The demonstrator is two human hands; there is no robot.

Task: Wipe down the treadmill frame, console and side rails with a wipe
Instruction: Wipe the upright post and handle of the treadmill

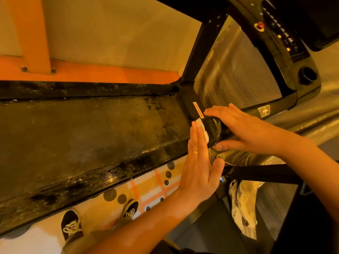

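Pressing a small white wipe against the rounded end of the black treadmill handrail with the left grip: fingers straight and together, nothing curled round the wipe, a gold ring on one finger. Wrapping the right grip round the same handrail just right of the wipe, fingers curved over the top, thumb underneath on the near side. Hiding much of the handrail end between the two grips.

Just left of the wipe, on the black frame: a narrow yellow and orange label, print too small to read. Rising from there toward the far side: the black frame upright, with a shiny crinkled silver sheet behind it.

At the far right: the black console, with a red round button and a round cup holder.

Across the left: the dark scuffed running belt, between a speckled black near side rail and a black far side rail.

Below the grips: a black strap or bar and a crumpled pale cloth or bag, cannot tell which.

On the pale floor with orange stripes and dark dots: two black shoes with white laces.

Beyond the far rail: an orange pillar.
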